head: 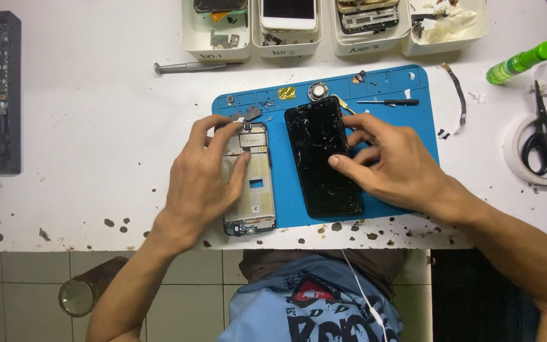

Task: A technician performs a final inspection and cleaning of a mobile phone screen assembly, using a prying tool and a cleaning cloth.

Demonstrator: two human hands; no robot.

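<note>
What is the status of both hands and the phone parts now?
Left hand on opened phone frame. Right hand on black screen panel. Both on blue mat.

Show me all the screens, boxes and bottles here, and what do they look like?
Cracked black phone screen: on the blue mat, under the right hand.
White-framed phone screen: in a white bin, top middle.
Four white bins: along the top edge.
Green bottle: lying top right.

Phone repair workshop, blue silicone work mat [406, 136] on a stained white bench, white parts bins [333, 39] behind it, grey metal screwdriver [188, 66] left of them
</note>
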